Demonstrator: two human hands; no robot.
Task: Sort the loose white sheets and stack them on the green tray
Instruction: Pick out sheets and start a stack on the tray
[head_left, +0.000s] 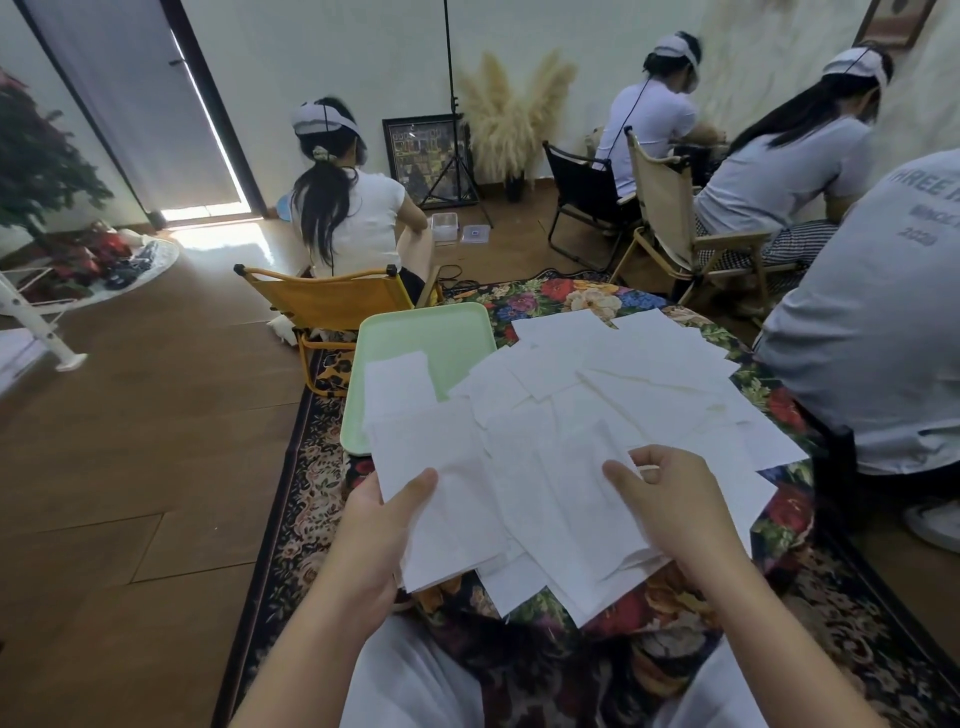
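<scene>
Several loose white sheets (628, 379) lie spread over a table with a flowered cloth (587, 299). The pale green tray (447, 332) sits at the table's far left, with one white sheet (397, 382) lying on it. My left hand (387, 525) grips a white sheet (441, 483) by its near left edge, thumb on top. My right hand (670, 499) pinches another sheet (587, 499) near its upper right edge. Both held sheets overlap the pile at the near edge of the table.
A yellow folding chair (322, 299) with a seated person stands just behind the tray. Another person (872, 322) sits close against the table's right side. More seated people and chairs are at the back right. A patterned rug (291, 499) lies under the table.
</scene>
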